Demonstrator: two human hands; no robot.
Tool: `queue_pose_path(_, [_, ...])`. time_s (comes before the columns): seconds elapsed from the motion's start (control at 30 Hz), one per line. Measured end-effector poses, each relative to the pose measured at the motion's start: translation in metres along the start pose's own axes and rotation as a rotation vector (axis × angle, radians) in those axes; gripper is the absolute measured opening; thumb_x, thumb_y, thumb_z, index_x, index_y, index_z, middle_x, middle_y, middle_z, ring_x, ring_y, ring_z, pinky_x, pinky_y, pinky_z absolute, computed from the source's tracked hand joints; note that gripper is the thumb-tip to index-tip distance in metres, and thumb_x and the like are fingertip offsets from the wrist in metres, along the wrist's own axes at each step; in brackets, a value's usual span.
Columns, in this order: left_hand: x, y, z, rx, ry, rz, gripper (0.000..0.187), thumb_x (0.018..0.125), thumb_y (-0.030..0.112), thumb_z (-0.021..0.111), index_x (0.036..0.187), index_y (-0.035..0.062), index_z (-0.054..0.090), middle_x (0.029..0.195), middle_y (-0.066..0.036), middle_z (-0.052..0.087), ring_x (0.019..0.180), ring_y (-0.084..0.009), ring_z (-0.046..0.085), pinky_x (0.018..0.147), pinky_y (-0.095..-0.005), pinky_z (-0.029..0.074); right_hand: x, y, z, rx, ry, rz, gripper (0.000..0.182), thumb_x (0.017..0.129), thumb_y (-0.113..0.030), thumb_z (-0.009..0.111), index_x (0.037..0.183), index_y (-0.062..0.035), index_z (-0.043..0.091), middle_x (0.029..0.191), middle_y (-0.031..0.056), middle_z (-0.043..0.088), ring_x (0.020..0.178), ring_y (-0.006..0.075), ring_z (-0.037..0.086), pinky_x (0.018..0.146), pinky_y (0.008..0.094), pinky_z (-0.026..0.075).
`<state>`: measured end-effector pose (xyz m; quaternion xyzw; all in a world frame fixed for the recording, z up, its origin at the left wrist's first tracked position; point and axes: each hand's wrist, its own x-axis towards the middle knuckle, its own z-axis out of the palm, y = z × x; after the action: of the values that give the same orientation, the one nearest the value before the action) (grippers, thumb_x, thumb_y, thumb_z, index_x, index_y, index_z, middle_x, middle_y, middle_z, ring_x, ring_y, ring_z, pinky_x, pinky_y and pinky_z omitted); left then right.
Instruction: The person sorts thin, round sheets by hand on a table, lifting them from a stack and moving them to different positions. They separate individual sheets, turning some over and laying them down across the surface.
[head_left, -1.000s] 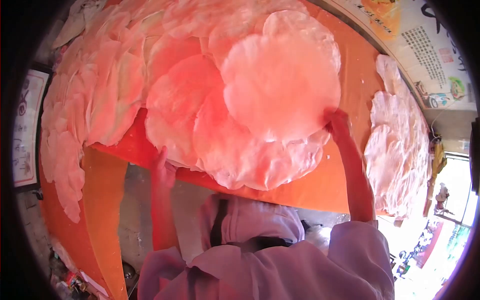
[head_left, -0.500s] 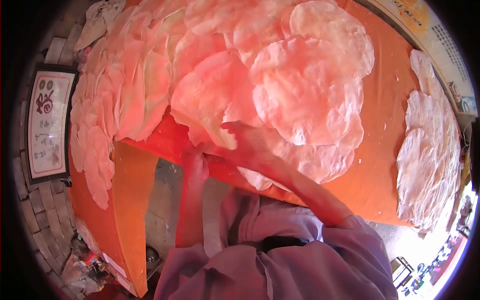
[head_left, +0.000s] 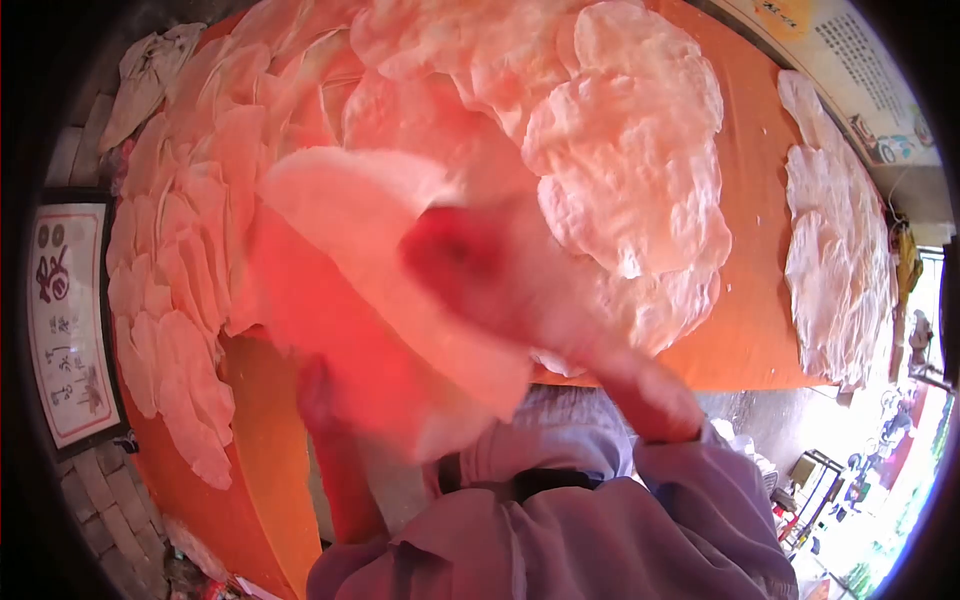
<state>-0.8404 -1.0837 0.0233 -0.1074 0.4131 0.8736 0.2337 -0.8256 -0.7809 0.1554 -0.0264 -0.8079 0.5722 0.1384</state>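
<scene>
A thin, pale flatbread sheet [head_left: 390,250] is lifted off the table, tilted and folded, its lower part smeared by motion and tinted red. My left hand [head_left: 318,395] is closed at the sheet's lower left edge, with its fingers blurred and partly covered. Across the sheet's right side reaches my right hand [head_left: 480,265], too smeared to show whether its fingers grip. Behind both hands, overlapping round flatbreads [head_left: 620,140] are spread on the orange table cover [head_left: 760,200].
More flatbreads [head_left: 185,230] lie overlapped along the left, some hanging over the table edge. Another stack [head_left: 840,240] lies at the far right. A framed sign [head_left: 70,320] stands at the left by a brick floor [head_left: 110,500]. A crumpled cloth [head_left: 150,80] is at the back left.
The flatbread sheet has come up off the pile and swung toward me and left. My left hand moved left and down; my right hand rose slightly. The view turned a little.
</scene>
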Motion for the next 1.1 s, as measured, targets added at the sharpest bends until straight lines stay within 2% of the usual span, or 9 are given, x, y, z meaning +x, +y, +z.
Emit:
queue_pose_path(0.07, [-0.002,0.030,-0.022,0.009,0.105,-0.049,0.038,0.099,0.024,0.039,0.130,0.0019,0.044,0.125,-0.015,0.053,0.112,-0.0255,0.054,0.093,-0.0384,0.046,0.026,-0.007,-0.044,0.180,0.067,0.355,0.012,0.080,-0.014,0.062,0.079,-0.0034,0.068,0.069,0.0081,0.065,0.065,0.0110,0.060,0.059,0.0301,0.049])
queue_pose_path(0.13, [-0.001,0.047,-0.029,-0.040,-0.085,-0.112,0.039,0.099,0.024,0.039,0.131,0.0020,0.044,0.125,-0.014,0.053,0.112,-0.0236,0.053,0.093,-0.0364,0.045,0.040,0.018,-0.079,0.209,0.301,-0.006,0.014,0.084,-0.016,0.064,0.089,-0.0040,0.069,0.073,0.0061,0.067,0.069,0.0075,0.061,0.062,0.0269,0.051])
queue_pose_path(0.27, [0.007,0.069,-0.036,-0.078,-0.269,-0.144,0.039,0.099,0.024,0.041,0.131,0.0025,0.044,0.125,-0.013,0.053,0.112,-0.0221,0.053,0.093,-0.0351,0.045,0.059,-0.014,-0.183,-0.184,0.479,0.143,0.016,0.088,-0.012,0.062,0.098,-0.0006,0.067,0.086,0.0034,0.067,0.073,0.0087,0.061,0.064,0.0238,0.050])
queue_pose_path(0.37, [0.016,0.089,-0.034,-0.046,-0.304,-0.097,0.039,0.098,0.024,0.042,0.131,0.0030,0.045,0.125,-0.013,0.053,0.112,-0.0216,0.053,0.092,-0.0348,0.045,0.052,-0.089,-0.175,-0.741,0.377,-0.092,0.007,0.082,-0.007,0.061,0.077,-0.0018,0.062,0.066,0.0024,0.058,0.057,0.0094,0.053,0.051,0.0249,0.044])
queue_pose_path(0.47, [0.033,0.106,-0.029,0.007,-0.401,-0.071,0.039,0.098,0.023,0.044,0.131,0.0036,0.045,0.125,-0.012,0.053,0.112,-0.0211,0.053,0.092,-0.0345,0.045,0.033,-0.066,-0.166,-1.039,0.419,-0.120,0.014,0.087,-0.013,0.062,0.096,-0.0029,0.066,0.079,0.0065,0.067,0.068,0.0106,0.063,0.059,0.0261,0.049])
queue_pose_path(0.6, [0.056,0.140,-0.010,0.115,-0.646,-0.004,0.039,0.097,0.023,0.045,0.131,0.0043,0.046,0.125,-0.011,0.053,0.111,-0.0204,0.053,0.091,-0.0341,0.046,-0.009,0.005,-0.121,-1.439,-0.006,-0.173,0.006,0.070,-0.007,0.058,0.068,-0.0087,0.053,0.067,0.0067,0.058,0.058,0.0270,0.059,0.051,0.0389,0.047])
queue_pose_path(0.7, [0.036,0.145,0.116,0.397,-0.185,0.243,0.037,0.096,0.020,0.047,0.127,-0.0006,0.050,0.126,-0.012,0.053,0.112,-0.0235,0.055,0.092,-0.0339,0.046,-0.076,0.091,-0.076,-0.987,-0.220,0.150,0.010,0.078,-0.016,0.059,0.083,-0.0080,0.061,0.079,0.0119,0.062,0.077,0.0308,0.063,0.067,0.0433,0.050])
queue_pose_path(0.97, [0.071,0.095,0.304,0.236,-0.381,0.307,0.035,0.097,0.017,0.043,0.121,-0.0073,0.052,0.120,-0.016,0.058,0.108,-0.0234,0.058,0.091,-0.0360,0.049,-0.122,0.096,-0.046,-0.264,-0.079,0.514,0.039,0.088,-0.035,0.056,0.110,-0.0033,0.062,0.096,0.0165,0.066,0.086,0.0283,0.065,0.076,0.0369,0.051])
queue_pose_path(1.1, [0.060,0.064,0.328,0.313,-0.395,0.391,0.034,0.099,0.019,0.041,0.122,-0.0024,0.053,0.113,-0.012,0.062,0.099,-0.0200,0.062,0.087,-0.0341,0.050,-0.136,0.138,-0.091,0.839,0.310,0.797,0.055,0.097,-0.047,0.037,0.115,0.0017,0.055,0.094,0.0183,0.066,0.078,0.0241,0.065,0.071,0.0355,0.054])
